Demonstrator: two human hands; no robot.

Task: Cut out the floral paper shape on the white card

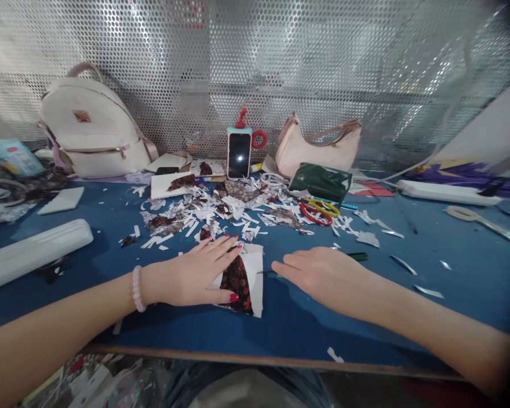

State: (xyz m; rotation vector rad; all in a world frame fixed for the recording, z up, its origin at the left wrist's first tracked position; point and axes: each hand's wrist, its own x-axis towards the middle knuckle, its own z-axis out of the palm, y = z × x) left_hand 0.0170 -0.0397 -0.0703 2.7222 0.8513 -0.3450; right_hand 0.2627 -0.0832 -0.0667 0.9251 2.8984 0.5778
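My left hand lies flat with spread fingers on a white paper piece bearing a dark red floral pattern, pressing it onto the blue table. My right hand rests just right of the paper, fingers together over a thin craft knife; its blade tip pokes out toward the paper's edge, its dark green end shows behind the hand. A pink bead bracelet circles my left wrist.
Paper scraps litter the table's middle. Behind them stand a phone, a white backpack, a pink handbag and a dark green pouch. Red and yellow scissors lie near. A white tube lies left.
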